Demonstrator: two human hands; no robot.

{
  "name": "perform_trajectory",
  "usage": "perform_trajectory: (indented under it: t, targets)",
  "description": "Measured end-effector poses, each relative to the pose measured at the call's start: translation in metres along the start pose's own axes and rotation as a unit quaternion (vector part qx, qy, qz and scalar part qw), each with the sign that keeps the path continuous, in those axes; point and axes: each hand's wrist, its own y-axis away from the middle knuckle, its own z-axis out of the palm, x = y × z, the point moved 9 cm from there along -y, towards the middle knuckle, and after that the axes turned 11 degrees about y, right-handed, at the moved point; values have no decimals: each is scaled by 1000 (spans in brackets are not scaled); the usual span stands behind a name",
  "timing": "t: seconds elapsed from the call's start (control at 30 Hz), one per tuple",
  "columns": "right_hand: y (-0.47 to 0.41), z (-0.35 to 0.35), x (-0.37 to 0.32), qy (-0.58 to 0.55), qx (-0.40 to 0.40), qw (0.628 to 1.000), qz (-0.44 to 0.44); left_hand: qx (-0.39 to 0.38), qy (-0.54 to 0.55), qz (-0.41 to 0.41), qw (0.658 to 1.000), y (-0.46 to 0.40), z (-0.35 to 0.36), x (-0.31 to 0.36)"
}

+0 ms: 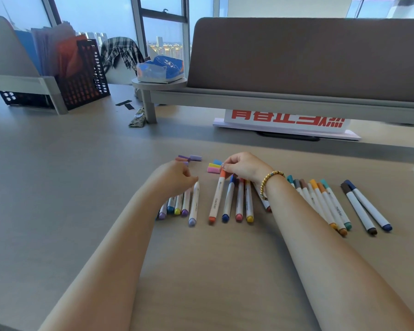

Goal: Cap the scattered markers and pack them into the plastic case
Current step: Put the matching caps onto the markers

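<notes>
On the beige desk (81, 187), white-barrelled markers lie in rows. The right hand (244, 167) pinches the orange cap (223, 173) of the orange marker (216, 199). Left of it, the left hand (177, 177) hides marker tips, seemingly holding nothing. Beyond lie loose pastel caps (214, 167), then a brown fabric desk divider (308, 60).

The beige desk (86, 177) carried rows of white-barrelled markers: a capless group (181, 206) at left, four (232, 199) in the middle (orange, blue, pink, yellow ends), and capped ones (325, 204) at right. Loose caps (189, 159) lay beyond them, purple ones apart from a pink, yellow and blue cluster (214, 166). A black mesh basket (86, 77) stood far left.
</notes>
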Motion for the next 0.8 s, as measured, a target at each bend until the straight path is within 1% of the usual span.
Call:
perform_trajectory:
  t: [0.07,0.2,0.33,0.43,0.5,0.57,0.63,0.67,0.73,0.8]
  targets:
    - [-2,2,-1,40,-14,999,-7,-1,-88,11,996,1,6,5]
    - [-5,8,-2,99,-35,994,-14,-10,-172,23,985,8,17,16]
    - [-6,12,0,134,-42,990,-19,-8,-203,26,979,13,19,22]
    - [-9,12,2,162,-36,986,-16,-5,-187,18,982,13,19,25]
    - [-11,9,2,157,-16,987,-19,9,-114,7,993,10,13,21]
    - [-13,4,-3,137,16,990,-27,32,37,-18,999,3,-2,8]
    - [-15,2,-10,123,50,991,-34,40,182,-59,981,-3,-17,-14]
    - [-16,3,-15,121,66,990,-39,36,227,-81,970,-5,-21,-26]
    - [-21,8,-28,119,94,987,-54,17,272,-118,955,-8,-22,-46]
    - [-30,18,-41,129,107,983,-74,3,288,-136,948,-10,-19,-58]
